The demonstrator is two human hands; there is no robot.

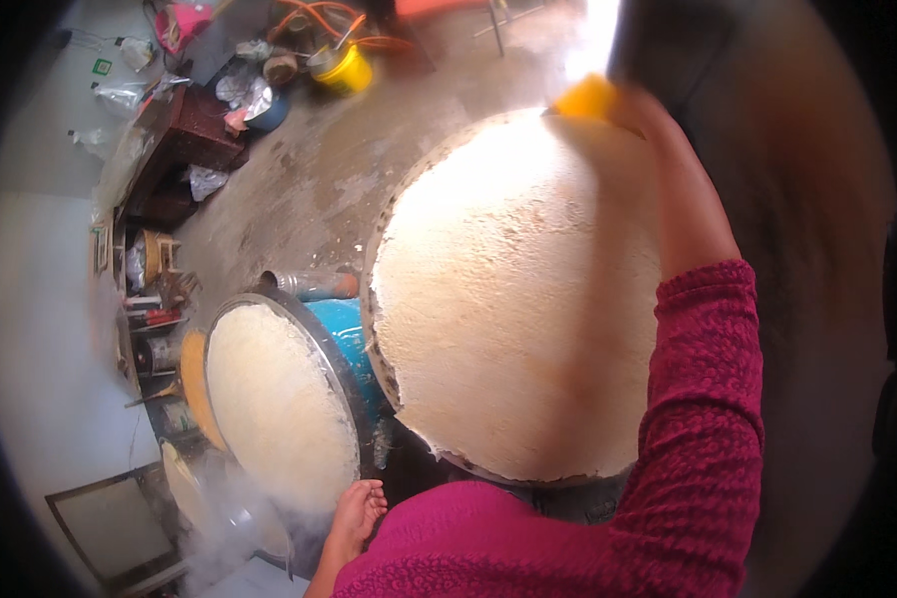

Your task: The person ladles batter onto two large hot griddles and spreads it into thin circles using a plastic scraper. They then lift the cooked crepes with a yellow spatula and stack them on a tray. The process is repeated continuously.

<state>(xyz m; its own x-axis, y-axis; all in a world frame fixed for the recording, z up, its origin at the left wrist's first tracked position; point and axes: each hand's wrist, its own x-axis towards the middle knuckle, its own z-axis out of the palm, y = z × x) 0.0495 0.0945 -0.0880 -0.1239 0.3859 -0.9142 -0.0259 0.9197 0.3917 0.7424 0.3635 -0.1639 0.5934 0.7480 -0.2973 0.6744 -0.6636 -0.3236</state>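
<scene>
A large round griddle carries a broad, pale flatbread that covers nearly its whole top. My right arm stretches across its right side. At the far rim my right hand is closed on a yellow scraper, blurred, its thin dark tip by the bread's edge. My left hand hangs low near my body with its fingers curled in and nothing visible in them. It is nearest to the front edge of a second round griddle, which bears another pale, smooth sheet of batter or bread.
Steam rises around a metal pot at the lower left. Between the griddles shows a blue base, with a metal cylinder behind. A yellow bucket and orange hose lie beyond. A cluttered shelf lines the left.
</scene>
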